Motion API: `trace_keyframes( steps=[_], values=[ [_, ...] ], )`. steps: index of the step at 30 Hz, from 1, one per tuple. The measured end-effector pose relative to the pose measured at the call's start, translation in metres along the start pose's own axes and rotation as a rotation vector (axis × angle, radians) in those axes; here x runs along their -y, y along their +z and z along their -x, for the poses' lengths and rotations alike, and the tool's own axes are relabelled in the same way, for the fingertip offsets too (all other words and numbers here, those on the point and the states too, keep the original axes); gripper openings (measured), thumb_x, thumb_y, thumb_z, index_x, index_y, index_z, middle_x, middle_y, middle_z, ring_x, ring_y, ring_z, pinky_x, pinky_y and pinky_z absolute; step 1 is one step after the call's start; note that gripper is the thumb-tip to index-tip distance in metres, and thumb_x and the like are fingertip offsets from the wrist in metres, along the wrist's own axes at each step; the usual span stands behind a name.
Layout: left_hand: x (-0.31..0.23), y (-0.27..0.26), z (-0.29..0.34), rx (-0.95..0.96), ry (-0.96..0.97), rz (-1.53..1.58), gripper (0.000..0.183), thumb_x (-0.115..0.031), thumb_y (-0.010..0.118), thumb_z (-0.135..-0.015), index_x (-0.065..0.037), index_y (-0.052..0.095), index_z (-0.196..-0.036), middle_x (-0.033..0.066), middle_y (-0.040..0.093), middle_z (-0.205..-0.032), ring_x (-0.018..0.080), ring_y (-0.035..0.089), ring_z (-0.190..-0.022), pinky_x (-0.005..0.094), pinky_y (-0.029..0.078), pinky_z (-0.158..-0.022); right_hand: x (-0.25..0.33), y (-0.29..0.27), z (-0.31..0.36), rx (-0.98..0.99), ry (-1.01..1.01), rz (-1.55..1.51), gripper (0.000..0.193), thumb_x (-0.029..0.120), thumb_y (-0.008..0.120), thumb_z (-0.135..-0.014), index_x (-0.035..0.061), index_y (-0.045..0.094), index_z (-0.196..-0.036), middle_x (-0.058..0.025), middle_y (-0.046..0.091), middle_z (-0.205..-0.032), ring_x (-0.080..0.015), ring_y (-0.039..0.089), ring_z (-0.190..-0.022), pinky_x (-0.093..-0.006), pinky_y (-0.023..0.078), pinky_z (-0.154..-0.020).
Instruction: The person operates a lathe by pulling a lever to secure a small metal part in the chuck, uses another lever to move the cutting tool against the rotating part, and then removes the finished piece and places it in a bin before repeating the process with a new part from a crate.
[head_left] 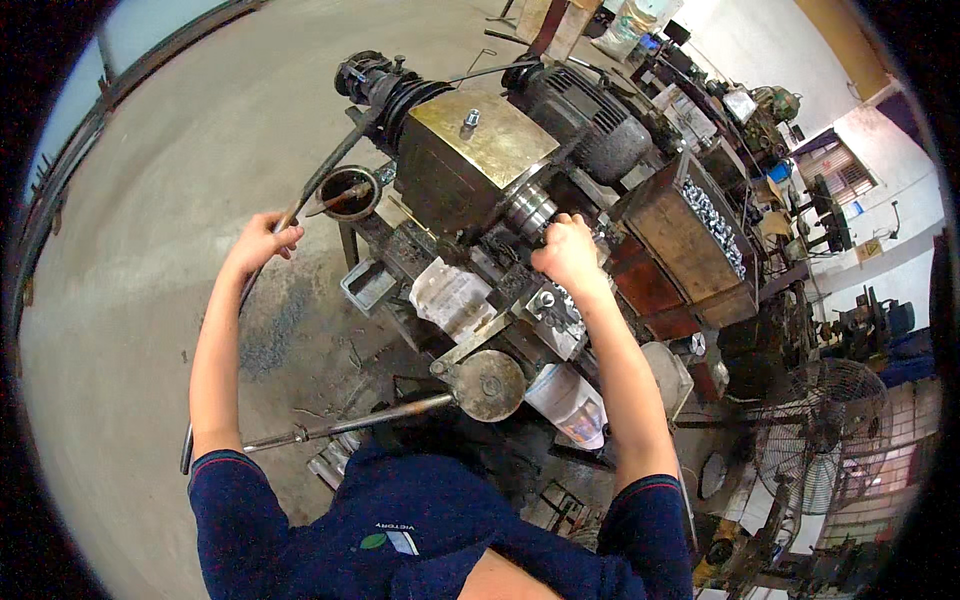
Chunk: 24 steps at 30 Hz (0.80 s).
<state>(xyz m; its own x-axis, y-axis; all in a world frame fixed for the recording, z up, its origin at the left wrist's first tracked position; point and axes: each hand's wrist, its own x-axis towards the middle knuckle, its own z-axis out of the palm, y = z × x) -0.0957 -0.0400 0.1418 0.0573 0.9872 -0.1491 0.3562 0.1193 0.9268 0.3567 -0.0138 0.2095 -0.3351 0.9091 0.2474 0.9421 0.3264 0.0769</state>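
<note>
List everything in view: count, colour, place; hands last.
Boxy metal housing: 1, dark and gold, upper centre
Small fitting: 1, silver, on housing
Ribbed electric motor: 1, black, beside housing
Cylindrical metal spindle: 1, silver, on housing
Long metal bar: 1, dark, left
Round metal pot: 1, dark, beside bar
Open-topped box: 1, brown, right of spindle
Small metal parts: many, silver, in box
Shallow tray: 1, grey, below pot
Round disc: 1, grey, lower centre
Wire-cage fan: 1, dark, lower right
Distant machinery: several, mostly dark, far right
Left hand: 1, bare, around bar
Right hand: 1, bare, at spindle
</note>
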Motion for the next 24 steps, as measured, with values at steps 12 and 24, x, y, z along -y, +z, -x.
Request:
trace_keyframes(
  steps=[12, 24],
  values=[
    [-0.017, 0.013, 0.039, -0.321, 0.142, -0.794, 0.038, -0.025, 0.065, -0.071, -0.002, 0.053, -0.098, 0.0205, 0.06, -0.078, 0.0382, 0.057, -0.078, 0.0457, 0.044, -0.067, 0.004, 0.003, 0.001, 0.011, 0.055, -0.127, 0.027, 0.019, 0.062, -0.053, -0.0034, 0.064, -0.069, -0.0219, 0.059, -0.082, -0.0366, 0.054, -0.08, -0.0399, 0.046, -0.076],
    [-0.003, 0.009, 0.052, -0.322, -0.006, -0.854, 0.029, -0.021, 0.063, -0.072, -0.001, 0.049, -0.087, 0.0207, 0.058, -0.073, 0.0391, 0.057, -0.075, 0.0474, 0.045, -0.065, -0.005, -0.02, -0.014, -0.004, 0.274, -0.64, 0.024, 0.018, 0.058, -0.055, -0.0043, 0.061, -0.064, -0.0211, 0.057, -0.061, -0.0303, 0.061, -0.062, -0.0353, 0.047, -0.062]
  ],
)
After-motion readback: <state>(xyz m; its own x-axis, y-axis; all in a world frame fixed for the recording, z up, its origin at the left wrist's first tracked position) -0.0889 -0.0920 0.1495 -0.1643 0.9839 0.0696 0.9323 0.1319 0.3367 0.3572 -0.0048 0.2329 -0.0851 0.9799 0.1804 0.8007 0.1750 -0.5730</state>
